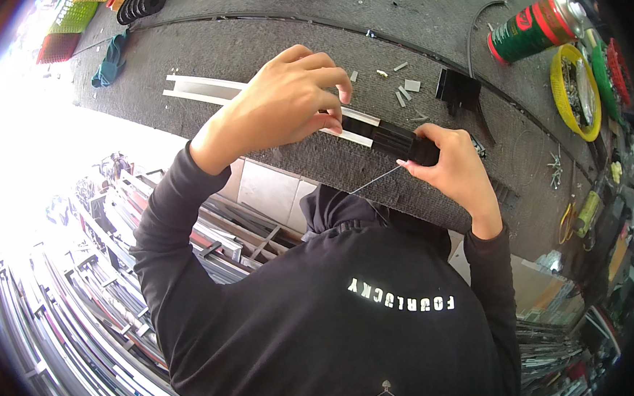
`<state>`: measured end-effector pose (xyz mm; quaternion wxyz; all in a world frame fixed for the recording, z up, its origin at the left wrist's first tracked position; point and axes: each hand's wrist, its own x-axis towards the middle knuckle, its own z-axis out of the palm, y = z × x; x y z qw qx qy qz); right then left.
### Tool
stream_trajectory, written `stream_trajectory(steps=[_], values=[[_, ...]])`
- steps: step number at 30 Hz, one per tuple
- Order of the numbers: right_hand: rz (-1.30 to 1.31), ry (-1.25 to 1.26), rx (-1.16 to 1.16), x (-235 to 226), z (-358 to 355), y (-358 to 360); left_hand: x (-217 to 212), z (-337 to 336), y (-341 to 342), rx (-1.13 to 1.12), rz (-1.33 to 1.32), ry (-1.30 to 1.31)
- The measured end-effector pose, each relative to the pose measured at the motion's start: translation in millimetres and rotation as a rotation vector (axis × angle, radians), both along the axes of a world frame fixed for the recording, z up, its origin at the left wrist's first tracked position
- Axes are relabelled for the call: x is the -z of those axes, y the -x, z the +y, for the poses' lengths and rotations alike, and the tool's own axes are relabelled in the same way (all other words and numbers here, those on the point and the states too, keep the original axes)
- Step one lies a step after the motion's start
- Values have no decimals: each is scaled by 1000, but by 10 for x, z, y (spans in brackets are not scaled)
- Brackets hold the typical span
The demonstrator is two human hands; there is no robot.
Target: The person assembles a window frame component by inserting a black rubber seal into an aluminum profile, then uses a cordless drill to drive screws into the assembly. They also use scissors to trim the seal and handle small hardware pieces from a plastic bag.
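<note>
Along the near edge of a grey carpeted workbench (199,45) lies a long white U-shaped channel (205,89), with a black ridged block (393,141) at its right-hand end. The right hand (454,162) is clamped on this block between thumb and fingers, a thin pale cord (374,181) running down from near the thumb tip. Well apart from it, the left hand (289,102) curls over the channel; whether its fingers grip anything I cannot tell. Beyond lies a red-and-green spray can (535,28).
</note>
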<state>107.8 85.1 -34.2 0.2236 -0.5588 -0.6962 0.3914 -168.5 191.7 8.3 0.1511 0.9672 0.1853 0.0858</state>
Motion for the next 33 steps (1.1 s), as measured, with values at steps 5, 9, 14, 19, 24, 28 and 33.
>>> stream_trajectory(steps=[5, 9, 14, 19, 24, 28, 33], values=[[-11, 5, 43, -33, -23, 31, 22, -35, 7, -52, 15, -11], [-65, 10, 39, -44, -30, 35, -24, 13, 86, 37, -52, -73], [-59, -32, 44, -22, -39, 30, -34, 27, 83, 187, 11, -296], [-37, -10, 50, -31, -30, 48, -61, -10, -49, 267, 251, -559], [-65, -11, 62, -62, -49, 46, -104, 69, 127, 217, -100, 562], [-60, -39, 63, -49, -64, 33, -152, 13, 964, 39, -587, 1100], [-59, -4, 55, -29, -24, 23, -456, -338, 2832, 500, -1945, 1285]])
